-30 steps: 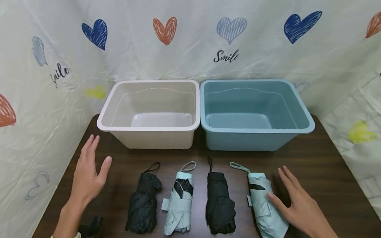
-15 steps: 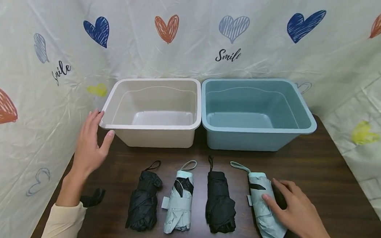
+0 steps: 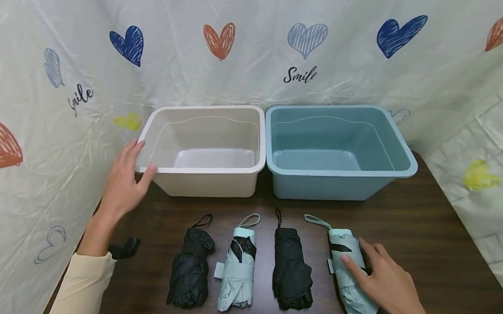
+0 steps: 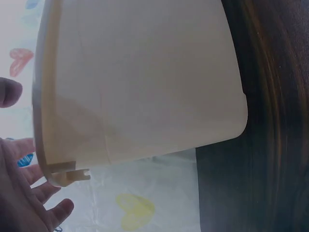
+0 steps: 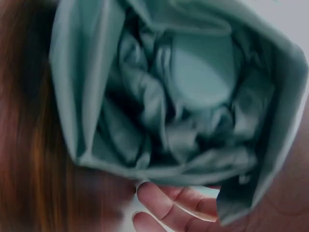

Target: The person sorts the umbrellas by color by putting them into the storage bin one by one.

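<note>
My left hand is at the left front corner of the cream bin; its fingers lie along the outer left rim and the thumb is by the front rim. In the left wrist view, the fingers are spread beside the rim. A light-blue folded umbrella lies rightmost on the table. My right hand holds it from the right, thumb over its top and fingers bent at its side. The right wrist view shows the umbrella's open fabric end, with fingertips against it; the thumb is hidden there.
A blue bin stands right against the cream one. Left of the held umbrella lie a black folded umbrella, another light-blue one and another black one. A white heart-printed sheet hangs behind the dark wooden table.
My left hand has moved forward to the cream bin's corner. The right hand has shifted left and closed in on the light-blue umbrella, its fingers bending more. Bins and umbrellas stay in place.
</note>
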Demonstrator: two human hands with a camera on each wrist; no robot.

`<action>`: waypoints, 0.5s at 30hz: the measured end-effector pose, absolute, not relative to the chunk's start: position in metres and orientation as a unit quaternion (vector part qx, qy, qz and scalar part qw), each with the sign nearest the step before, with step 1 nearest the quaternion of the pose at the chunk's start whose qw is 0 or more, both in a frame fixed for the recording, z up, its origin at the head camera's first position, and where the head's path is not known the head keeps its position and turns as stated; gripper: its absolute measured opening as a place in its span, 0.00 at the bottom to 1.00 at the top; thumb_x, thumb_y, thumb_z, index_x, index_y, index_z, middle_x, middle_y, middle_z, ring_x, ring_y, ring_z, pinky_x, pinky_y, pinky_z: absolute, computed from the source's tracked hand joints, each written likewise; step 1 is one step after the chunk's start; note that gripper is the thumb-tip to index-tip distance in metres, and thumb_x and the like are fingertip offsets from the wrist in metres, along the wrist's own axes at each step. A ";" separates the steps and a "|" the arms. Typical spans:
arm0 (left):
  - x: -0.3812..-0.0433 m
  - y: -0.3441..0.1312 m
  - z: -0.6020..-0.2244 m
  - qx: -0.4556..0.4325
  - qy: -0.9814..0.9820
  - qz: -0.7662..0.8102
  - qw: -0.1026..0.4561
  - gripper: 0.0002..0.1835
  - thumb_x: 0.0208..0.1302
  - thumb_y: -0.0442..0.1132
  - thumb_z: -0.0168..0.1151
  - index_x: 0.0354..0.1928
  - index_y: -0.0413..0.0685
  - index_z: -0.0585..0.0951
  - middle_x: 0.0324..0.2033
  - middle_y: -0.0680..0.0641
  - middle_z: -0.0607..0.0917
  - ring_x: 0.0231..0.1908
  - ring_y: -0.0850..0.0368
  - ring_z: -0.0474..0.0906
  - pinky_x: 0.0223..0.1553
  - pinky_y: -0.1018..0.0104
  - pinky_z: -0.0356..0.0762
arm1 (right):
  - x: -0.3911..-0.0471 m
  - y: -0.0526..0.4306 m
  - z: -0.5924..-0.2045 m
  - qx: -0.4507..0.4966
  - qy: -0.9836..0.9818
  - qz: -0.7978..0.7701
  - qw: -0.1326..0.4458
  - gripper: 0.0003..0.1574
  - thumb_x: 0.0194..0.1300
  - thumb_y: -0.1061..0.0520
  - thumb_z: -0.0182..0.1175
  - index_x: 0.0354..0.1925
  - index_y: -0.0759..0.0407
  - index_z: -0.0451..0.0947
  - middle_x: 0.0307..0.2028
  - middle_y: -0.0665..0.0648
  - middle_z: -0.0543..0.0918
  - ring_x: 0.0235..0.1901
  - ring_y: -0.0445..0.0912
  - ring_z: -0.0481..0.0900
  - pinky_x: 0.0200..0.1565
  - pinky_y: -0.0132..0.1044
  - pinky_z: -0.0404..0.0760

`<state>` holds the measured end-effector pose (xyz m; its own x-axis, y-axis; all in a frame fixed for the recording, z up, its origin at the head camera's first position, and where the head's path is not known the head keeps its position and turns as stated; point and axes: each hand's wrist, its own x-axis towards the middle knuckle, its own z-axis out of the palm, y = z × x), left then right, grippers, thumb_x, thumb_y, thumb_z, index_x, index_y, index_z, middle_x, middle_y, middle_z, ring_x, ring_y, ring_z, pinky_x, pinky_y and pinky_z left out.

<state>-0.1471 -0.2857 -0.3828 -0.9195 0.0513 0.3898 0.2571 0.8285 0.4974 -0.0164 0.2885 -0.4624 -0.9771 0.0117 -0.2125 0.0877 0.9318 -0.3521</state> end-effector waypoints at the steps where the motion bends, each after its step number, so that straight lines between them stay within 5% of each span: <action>1: -0.149 -0.286 -0.383 -0.080 -0.939 -0.282 0.177 0.39 0.77 0.51 0.58 0.81 0.40 0.61 0.80 0.31 0.61 0.78 0.27 0.57 0.75 0.26 0.55 | -0.017 0.287 -0.463 0.026 0.977 -0.183 0.106 0.59 0.74 0.22 0.51 0.77 0.67 0.65 0.63 0.74 0.76 0.48 0.68 0.85 0.35 0.63 0.81; 15: -0.173 -0.295 -0.381 -0.080 -0.942 -0.300 0.130 0.44 0.76 0.52 0.59 0.82 0.34 0.57 0.80 0.30 0.59 0.79 0.27 0.57 0.77 0.28 0.55 | -0.016 0.276 -0.463 0.037 0.975 -0.187 0.115 0.62 0.75 0.21 0.47 0.80 0.69 0.58 0.65 0.79 0.73 0.54 0.77 0.81 0.40 0.68 0.81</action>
